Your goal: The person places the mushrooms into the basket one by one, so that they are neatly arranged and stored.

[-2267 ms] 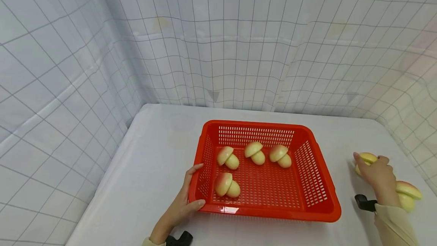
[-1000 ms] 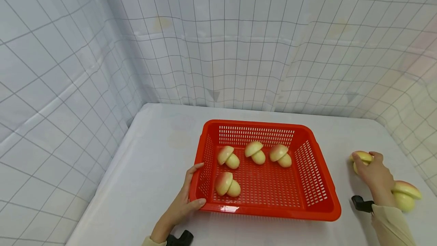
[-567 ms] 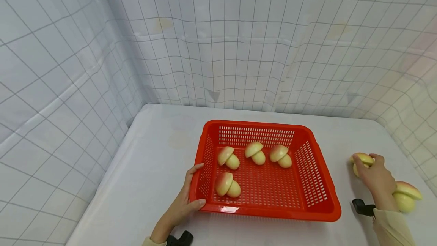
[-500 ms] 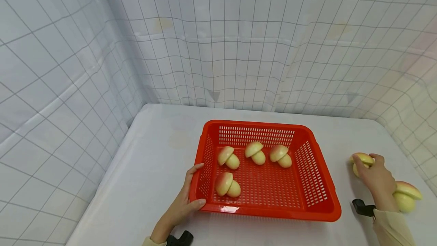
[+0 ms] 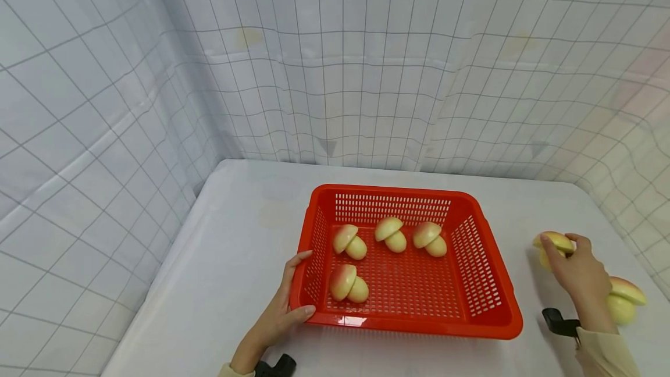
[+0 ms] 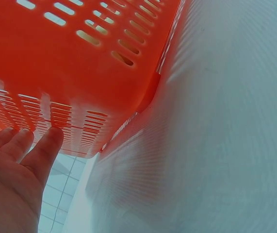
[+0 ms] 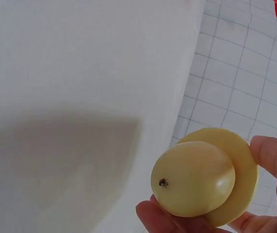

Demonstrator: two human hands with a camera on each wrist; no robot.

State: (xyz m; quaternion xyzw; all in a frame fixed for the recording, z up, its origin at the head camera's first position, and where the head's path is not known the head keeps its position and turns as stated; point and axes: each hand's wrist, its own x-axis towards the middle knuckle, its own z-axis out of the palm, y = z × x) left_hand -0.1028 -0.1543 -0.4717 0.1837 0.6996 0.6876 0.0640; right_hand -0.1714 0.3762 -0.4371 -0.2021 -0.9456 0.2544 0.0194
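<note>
My right hand pinches a glossy yellow mushroom with a reddish cap, near the table's right side. Its rounded stem end, with a dark speck, faces the right wrist camera. Thumb and fingertips hold it by the cap. A second mushroom lies beside my right wrist, partly hidden by it. My left hand rests at the near left corner of the red basket. Its thumb lies over the front rim. In the left wrist view, fairly straight fingers touch the slotted wall.
Several similar mushrooms lie inside the basket, along its left and back. The right part of the basket floor is bare. White cloth covers the table. Gridded white curtains close off the back and sides.
Over the last second, my right hand has shifted slightly, and the mushroom in it has moved a little left. The left hand and the basket have stayed put.
</note>
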